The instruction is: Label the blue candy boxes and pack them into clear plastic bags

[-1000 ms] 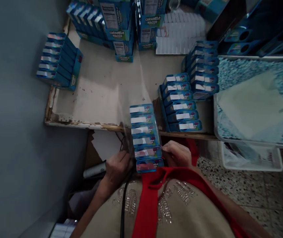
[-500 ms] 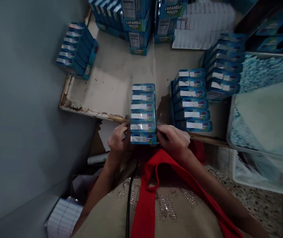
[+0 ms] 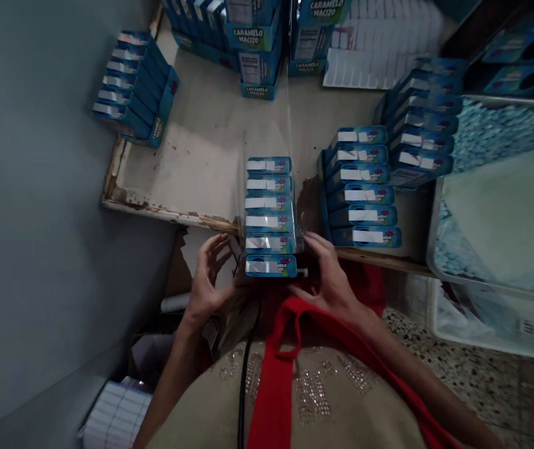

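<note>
"Where is the row of boxes [image 3: 269,204]?"

"At the table's [image 3: 205,149] front edge, its near end poking past. Clear film [image 3: 299,239] lies along its sides."

"And the hands?"

"Both look loose, fingers spread. The left hand [image 3: 209,277] touches no box. The right hand [image 3: 331,275] is so near the film, I can't tell if it touches."

"Is the row heavy?"

"Light, I'd guess. The boxes look stiff but could dent, and the film may be slippery. I'd hold both long sides, low down."

"What's around?"

"Chipped paint at the table's front left corner, a grey wall [image 3: 47,162] and dim light."
</note>
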The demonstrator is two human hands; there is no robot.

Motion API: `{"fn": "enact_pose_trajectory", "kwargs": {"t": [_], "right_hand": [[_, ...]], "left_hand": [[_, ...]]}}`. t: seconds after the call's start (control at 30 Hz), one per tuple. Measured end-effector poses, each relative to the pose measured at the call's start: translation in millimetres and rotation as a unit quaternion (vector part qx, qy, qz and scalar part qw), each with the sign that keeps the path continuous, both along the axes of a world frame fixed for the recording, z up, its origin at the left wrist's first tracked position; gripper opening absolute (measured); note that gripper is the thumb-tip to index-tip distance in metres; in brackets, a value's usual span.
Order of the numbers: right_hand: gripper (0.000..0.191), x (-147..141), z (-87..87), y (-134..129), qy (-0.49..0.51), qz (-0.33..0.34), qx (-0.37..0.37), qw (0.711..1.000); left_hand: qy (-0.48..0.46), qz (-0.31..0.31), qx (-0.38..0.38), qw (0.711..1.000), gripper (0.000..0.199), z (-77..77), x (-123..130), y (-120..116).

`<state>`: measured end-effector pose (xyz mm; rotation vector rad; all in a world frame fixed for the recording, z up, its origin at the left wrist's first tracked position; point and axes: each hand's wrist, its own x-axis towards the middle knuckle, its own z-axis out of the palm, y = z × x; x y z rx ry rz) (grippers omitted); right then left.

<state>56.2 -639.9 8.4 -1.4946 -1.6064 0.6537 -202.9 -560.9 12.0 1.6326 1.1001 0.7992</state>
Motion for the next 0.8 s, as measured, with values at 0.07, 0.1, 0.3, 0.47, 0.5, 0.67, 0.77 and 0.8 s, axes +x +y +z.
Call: {"fn": "enact_pose_trajectory", "kwargs": {"t": [0.07, 0.1, 0.3, 0.47, 0.5, 0.67, 0.77, 0.8], "right_hand": [[0.089, -5, -18.2, 1, -0.015, 0.016, -0.015, 1.000], [0.090, -7, -25.6, 3, -0.015, 0.025, -0.015, 0.999], [0.063, -14, -32.2, 15, 0.029, -0.016, -0.017, 0.999], [0.021, -16, -19.3, 24, 0.027, -0.085, -0.033, 0.995], [0.017, -17, -19.5, 26, 0.024, -0.094, -0.031, 0.995], [0.011, -22, -26.5, 35, 0.040, -0.127, -0.028, 0.991], [0.060, -21, -24.8, 37, 0.077, -0.130, -0.078, 0.985], [0.086, -21, -22.9, 37, 0.094, -0.126, -0.092, 0.983]], "left_hand": [[0.031, -0.006, -0.014, 0.999, 0.109, -12.5, 2, 1], [0.052, -0.007, -0.015, 0.998, 0.109, -15.7, 7, 1], [0.081, 0.059, -0.027, 0.995, 0.070, -4.6, 34, 0], [0.047, 0.184, -0.039, 0.981, 0.053, -7.0, 44, -7], [0.040, 0.202, -0.034, 0.978, 0.049, -11.0, 47, -7], [0.035, 0.227, -0.032, 0.973, 0.046, -25.3, 49, -5], [0.041, 0.201, -0.013, 0.979, 0.091, -20.4, 38, 3], [0.036, 0.189, 0.003, 0.981, 0.111, -17.5, 34, 7]]}}
